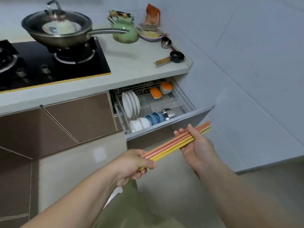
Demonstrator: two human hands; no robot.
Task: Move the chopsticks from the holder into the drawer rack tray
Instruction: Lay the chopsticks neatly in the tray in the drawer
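A bundle of several orange, pink and yellow chopsticks lies level in front of the open drawer, held at both ends. My left hand is closed around the near, lower-left end. My right hand cups the far part from below, with the thumb pressed on top; the tips stick out past it to the right. The drawer rack stands pulled out under the counter, just behind and above the chopsticks. It holds white plates, white and blue bowls, a steel bowl and two orange-lidded boxes. No chopstick holder is in sight.
The drawer front juts out right beside my right hand. On the counter above stand a wok on the gas hob, a green kettle, a small dish, a steel cup and a little black pan. Brown cabinet doors lie to the left.
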